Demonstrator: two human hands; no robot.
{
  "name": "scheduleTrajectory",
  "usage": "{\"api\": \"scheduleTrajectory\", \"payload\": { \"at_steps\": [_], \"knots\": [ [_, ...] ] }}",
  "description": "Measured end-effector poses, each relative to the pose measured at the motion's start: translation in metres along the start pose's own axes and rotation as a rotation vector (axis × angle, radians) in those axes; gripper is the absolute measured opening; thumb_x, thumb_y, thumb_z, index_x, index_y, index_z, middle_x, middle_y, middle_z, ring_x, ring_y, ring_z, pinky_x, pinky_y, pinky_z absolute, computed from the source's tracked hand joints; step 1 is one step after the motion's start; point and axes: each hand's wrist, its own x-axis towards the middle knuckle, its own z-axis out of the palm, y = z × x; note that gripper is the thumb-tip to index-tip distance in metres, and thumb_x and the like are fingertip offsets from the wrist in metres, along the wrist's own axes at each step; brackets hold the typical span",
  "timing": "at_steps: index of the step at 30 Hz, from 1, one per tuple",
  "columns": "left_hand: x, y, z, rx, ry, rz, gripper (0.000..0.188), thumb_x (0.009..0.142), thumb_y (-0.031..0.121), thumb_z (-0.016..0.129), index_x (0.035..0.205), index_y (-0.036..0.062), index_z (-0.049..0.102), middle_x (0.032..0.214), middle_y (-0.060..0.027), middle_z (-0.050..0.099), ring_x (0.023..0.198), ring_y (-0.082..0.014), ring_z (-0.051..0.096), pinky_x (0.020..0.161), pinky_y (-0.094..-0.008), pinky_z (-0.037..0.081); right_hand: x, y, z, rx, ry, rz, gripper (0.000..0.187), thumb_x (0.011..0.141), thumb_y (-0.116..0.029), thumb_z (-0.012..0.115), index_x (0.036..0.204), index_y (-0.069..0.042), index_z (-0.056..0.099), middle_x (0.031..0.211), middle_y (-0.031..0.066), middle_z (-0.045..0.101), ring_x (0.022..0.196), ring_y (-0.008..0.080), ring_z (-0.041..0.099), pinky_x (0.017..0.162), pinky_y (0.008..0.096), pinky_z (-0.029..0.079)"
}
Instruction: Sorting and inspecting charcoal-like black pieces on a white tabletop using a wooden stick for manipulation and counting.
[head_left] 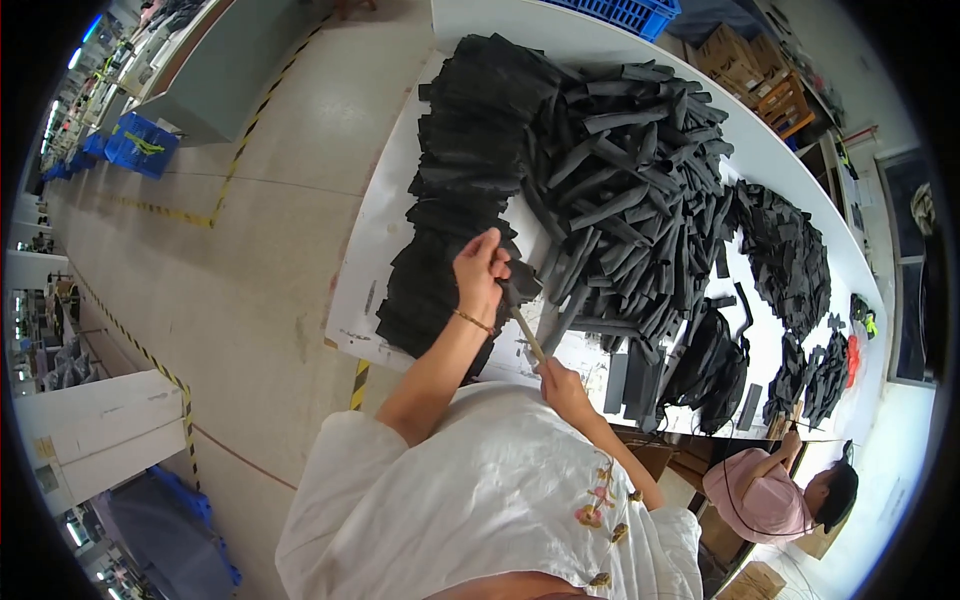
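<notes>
My right hand (pixel 565 390) is wrapped round a thin tan stick (pixel 527 335), which points up and to the left toward a small dark fabric piece (pixel 520 283). Fingers curled, my left hand (pixel 482 272) is at that piece, just beyond the stick's far end; what exactly its fingers grip is partly hidden. A bracelet circles the left wrist. Under and beyond the left hand lie overlapping flat black fabric pieces (pixel 470 165) in a long row. Right of them is a heap of narrow black fabric strips (pixel 640 190).
A white table (pixel 362 290) carries everything, with a raised rim at the back. Farther right lie another black pile (pixel 790 255) and a black bag (pixel 708 365). A co-worker in pink (pixel 765 495) sits at the right. Blue crates (pixel 140 145) stand at left.
</notes>
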Motion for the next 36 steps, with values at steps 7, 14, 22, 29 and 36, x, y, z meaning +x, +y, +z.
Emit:
{"api": "scheduleTrajectory", "payload": {
  "at_steps": [7,14,22,29,36],
  "knots": [
    [0.051,0.084,0.012,-0.197,-0.067,0.184,0.02,0.088,0.027,0.065,0.08,0.0098,0.058,0.057,0.0036,0.047,0.041,-0.0032,0.033,0.04,-0.0186,0.024,-0.037,-0.009,-0.051,-0.021,0.212,0.013,0.006,0.085,-0.006,0.062,0.085,-0.001,0.059,0.059,0.0144,0.055,0.049,0.024,0.052,0.048,0.0339,0.04],
    [0.051,0.002,-0.009,-0.665,-0.204,-0.346,0.026,0.088,0.028,0.064,0.082,0.0031,0.064,0.059,-0.0015,0.057,0.044,-0.006,0.05,0.042,-0.0184,0.041,0.052,-0.061,-0.031,0.179,0.552,-0.231,0.01,0.087,-0.009,0.065,0.09,-0.001,0.061,0.064,-0.0029,0.044,0.059,0.0049,0.036,0.052,0.022,0.031],
    [0.034,-0.001,0.004,-0.479,-0.179,-0.383,0.024,0.09,0.03,0.062,0.083,0.0065,0.061,0.062,0.0003,0.054,0.047,-0.0056,0.047,0.045,-0.0185,0.04,0.084,-0.066,-0.022,0.286,0.502,-0.203,0.014,0.087,-0.008,0.063,0.099,-0.001,0.064,0.065,-0.006,0.043,0.059,0.0039,0.035,0.052,0.0217,0.031],
    [0.006,0.005,0.025,0.023,-0.072,-0.158,0.039,0.091,0.043,0.057,0.101,0.0059,0.053,0.08,-0.002,0.054,0.065,-0.0104,0.051,0.055,-0.0224,0.042,0.094,-0.051,-0.021,0.338,0.499,-0.133,0.015,0.087,-0.011,0.065,0.093,0.002,0.063,0.066,-0.0004,0.05,0.06,0.0068,0.041,0.054,0.0234,0.036],
    [-0.058,0.004,0.005,0.82,-0.467,0.46,0.035,0.075,0.022,0.078,0.095,0.0011,0.058,0.09,-0.0052,0.06,0.08,-0.0112,0.059,0.068,-0.0232,0.048,0.094,-0.052,-0.024,0.547,0.466,0.002,0.017,0.088,-0.014,0.064,0.088,0.003,0.063,0.069,-0.003,0.054,0.063,0.0047,0.043,0.055,0.0209,0.036]
  ]
}}
